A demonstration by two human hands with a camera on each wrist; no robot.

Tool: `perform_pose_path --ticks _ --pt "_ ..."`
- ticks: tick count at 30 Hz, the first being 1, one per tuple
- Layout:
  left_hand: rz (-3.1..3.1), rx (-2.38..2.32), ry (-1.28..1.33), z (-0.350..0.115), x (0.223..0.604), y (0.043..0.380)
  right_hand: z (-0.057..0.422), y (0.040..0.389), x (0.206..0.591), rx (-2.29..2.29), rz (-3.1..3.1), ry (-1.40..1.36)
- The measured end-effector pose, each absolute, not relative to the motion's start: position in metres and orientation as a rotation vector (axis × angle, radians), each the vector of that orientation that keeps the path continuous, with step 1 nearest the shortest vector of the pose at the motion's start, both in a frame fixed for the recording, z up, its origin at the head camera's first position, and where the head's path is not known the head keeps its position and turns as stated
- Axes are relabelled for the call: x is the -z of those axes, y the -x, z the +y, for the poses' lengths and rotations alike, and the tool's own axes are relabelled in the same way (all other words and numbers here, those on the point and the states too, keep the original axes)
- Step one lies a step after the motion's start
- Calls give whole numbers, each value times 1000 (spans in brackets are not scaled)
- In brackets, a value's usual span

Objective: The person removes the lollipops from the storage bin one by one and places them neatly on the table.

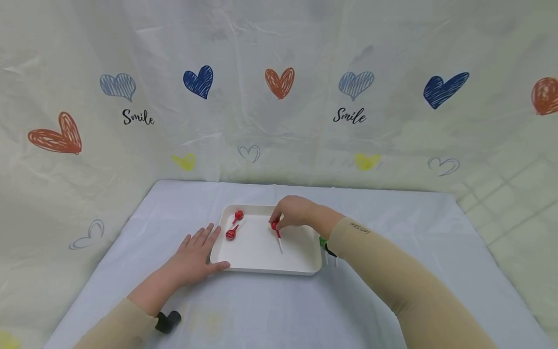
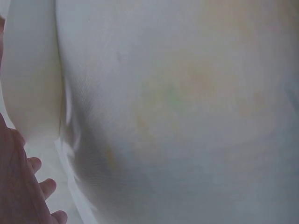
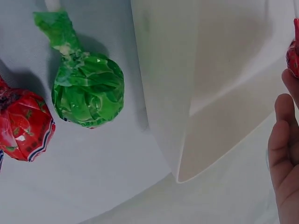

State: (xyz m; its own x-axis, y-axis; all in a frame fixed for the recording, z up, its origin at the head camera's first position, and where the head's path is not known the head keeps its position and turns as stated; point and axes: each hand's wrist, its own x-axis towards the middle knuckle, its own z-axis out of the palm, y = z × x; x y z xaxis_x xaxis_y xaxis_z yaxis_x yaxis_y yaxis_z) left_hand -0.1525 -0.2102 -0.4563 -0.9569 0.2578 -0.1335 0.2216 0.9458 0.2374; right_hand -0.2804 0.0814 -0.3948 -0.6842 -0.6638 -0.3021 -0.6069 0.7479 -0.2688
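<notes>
My right hand (image 1: 295, 211) reaches over a white tray (image 1: 257, 258) and pinches a red-wrapped lollipop (image 1: 275, 225) by its head, the white stick pointing toward me. That lollipop shows in part at the right edge of the right wrist view, by the fingertips. Two more red lollipops (image 1: 230, 234) lie in the tray's left part. My left hand (image 1: 195, 256) rests at the tray's left side, fingers straight and spread, thumb along the near left corner. In the left wrist view its fingers appear at lower left, beside the tray wall (image 2: 30, 79).
Right of the tray, partly hidden by my right sleeve, lie a green lollipop (image 3: 88, 93) and a red lollipop (image 3: 25, 123) on the white-covered table (image 1: 261, 310). A pale curtain (image 1: 305, 135) printed with hearts hangs behind. A dark wrist device (image 1: 168, 322) sits by my left cuff.
</notes>
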Motion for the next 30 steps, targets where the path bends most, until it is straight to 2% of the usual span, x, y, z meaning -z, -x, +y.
perform_pose_path --ticks 14,30 --pt "2940 -332 -372 -212 460 153 121 280 378 319 2680 923" --pt "2951 -311 -371 -210 457 153 206 258 372 444 2762 766"
